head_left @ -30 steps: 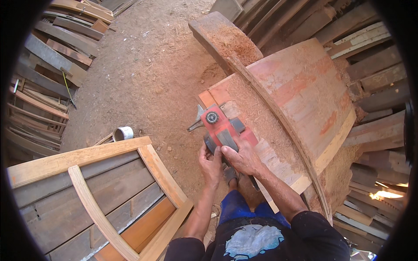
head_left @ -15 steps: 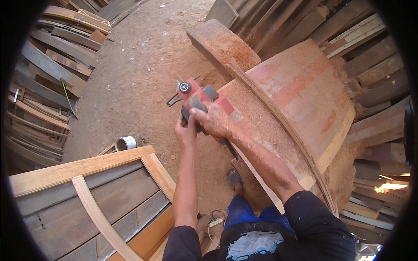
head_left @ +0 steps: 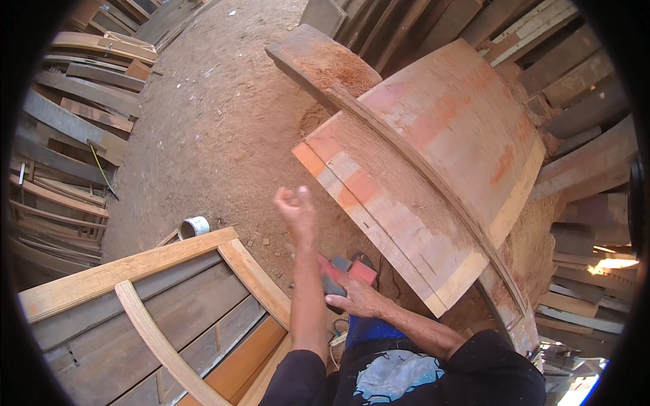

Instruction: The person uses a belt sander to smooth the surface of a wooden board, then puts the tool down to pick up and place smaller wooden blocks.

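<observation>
My right hand [head_left: 357, 298] grips a red electric planer [head_left: 365, 271] by its dark handle, low in front of my body. My left forearm crosses in front of part of the tool. Raised above the dirt floor, my left hand [head_left: 296, 210] has its fingers curled in, slightly smeared by motion, and no object shows in it. To the right of both hands lies a wide wooden panel [head_left: 433, 101] with reddish patches and scattered shavings. A long narrow wooden strip [head_left: 413, 166] runs across it. Dark lines mark the panel's near-left part.
At lower left stands a wooden frame [head_left: 135, 264] with a curved rail, and beyond it a white bucket [head_left: 195, 227]. Boards [head_left: 95, 91] are stacked along the left, more timber [head_left: 596, 81] along the right. A thick shaving-covered beam [head_left: 325, 57] lies beyond the panel.
The planer has moved from the panel's far-left edge down toward my body in my right hand. My left hand has come off it and is raised on its own. The view has shifted slightly.
</observation>
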A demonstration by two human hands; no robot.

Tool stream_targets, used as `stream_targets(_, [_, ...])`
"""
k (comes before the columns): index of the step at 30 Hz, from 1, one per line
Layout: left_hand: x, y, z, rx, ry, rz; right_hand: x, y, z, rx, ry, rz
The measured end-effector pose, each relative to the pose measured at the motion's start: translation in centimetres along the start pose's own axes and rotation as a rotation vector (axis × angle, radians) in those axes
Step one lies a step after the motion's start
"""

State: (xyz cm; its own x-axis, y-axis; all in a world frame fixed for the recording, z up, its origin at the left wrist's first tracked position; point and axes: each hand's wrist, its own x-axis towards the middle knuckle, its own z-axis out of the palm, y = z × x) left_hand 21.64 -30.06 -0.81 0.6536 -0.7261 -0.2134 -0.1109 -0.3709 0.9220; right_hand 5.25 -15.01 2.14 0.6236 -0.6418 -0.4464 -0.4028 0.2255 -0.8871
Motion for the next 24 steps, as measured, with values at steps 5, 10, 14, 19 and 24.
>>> stream_targets(5, [-4.6, -7.2, 6.2, -0.237, -0.292, -0.197, -6.3, 5.5, 0.8, -0.088, 0.077, 0.196])
stream_targets(10, [-9.6, -8.4, 8.3, -0.452, -0.193, -0.207, -13.1, 12.6, -0.9, -0.102, 0.046, 0.483])
stream_targets(14, [-12.8, -9.4, 7.9, -0.298, -0.178, -0.240, -18.7, 16.9, -1.9, -0.180, 0.301, 0.391])
stream_targets(19, [-17.5, -10.9, 9.2, -0.354, -0.085, -0.246, -25.4, 24.9, -2.3, 0.126, 0.382, 0.598])
stream_targets(24, [-20.4, -11.5, 10.0, -0.394, -0.176, -0.244, -32.2, 31.3, -3.5, 0.238, 0.632, 0.487])
